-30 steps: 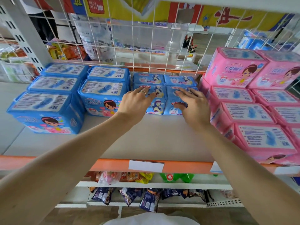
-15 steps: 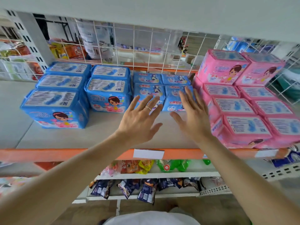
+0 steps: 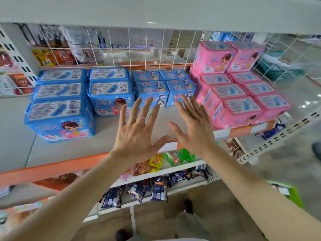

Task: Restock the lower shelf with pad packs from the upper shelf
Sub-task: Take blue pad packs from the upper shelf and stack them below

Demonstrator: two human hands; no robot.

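Small blue pad packs (image 3: 165, 87) lie in two rows at the middle back of the grey shelf (image 3: 73, 146) with its orange front edge. Bigger blue packs (image 3: 60, 110) stand to their left, and pink packs (image 3: 241, 96) are stacked on the right. My left hand (image 3: 137, 134), a ring on one finger, hovers with fingers spread in front of the small blue packs. My right hand (image 3: 194, 127) is beside it, also spread and holding nothing. Neither hand touches a pack.
A white wire grid (image 3: 128, 47) backs the shelf, and a white shelf board (image 3: 156, 11) runs overhead. Below are a shelf of snack bags (image 3: 156, 164) and a lower shelf of dark packets (image 3: 156, 188). A perforated white rail (image 3: 281, 136) sticks out at the right.
Both hands have let go of the small blue packs and drawn back toward the shelf's front edge, fingers spreading. The view has dropped and tilted, so the shelf above now fills the top.
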